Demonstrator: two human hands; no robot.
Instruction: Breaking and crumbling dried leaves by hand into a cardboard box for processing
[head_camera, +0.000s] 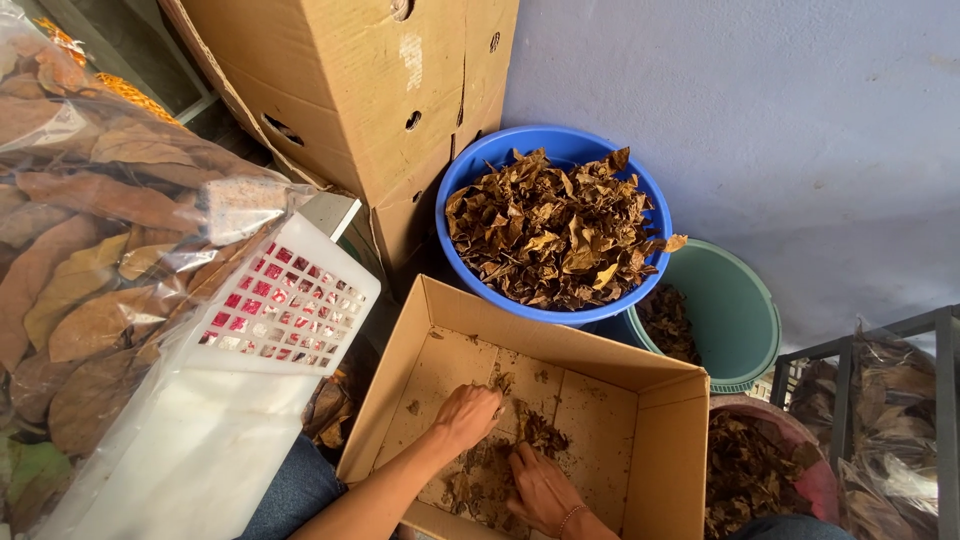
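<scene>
Pressing leaf scraps (500, 470) in box (668, 440) | left hand (467, 415) curled, right hand (540, 490) flat, neither gripping

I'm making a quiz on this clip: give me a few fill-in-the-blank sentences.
Both hands, left hand and right hand, reach into a ____ box.
The leaf-filled basin behind it is ____.
The bucket beside that basin is ____.
Missing words: cardboard; blue; green.
</scene>
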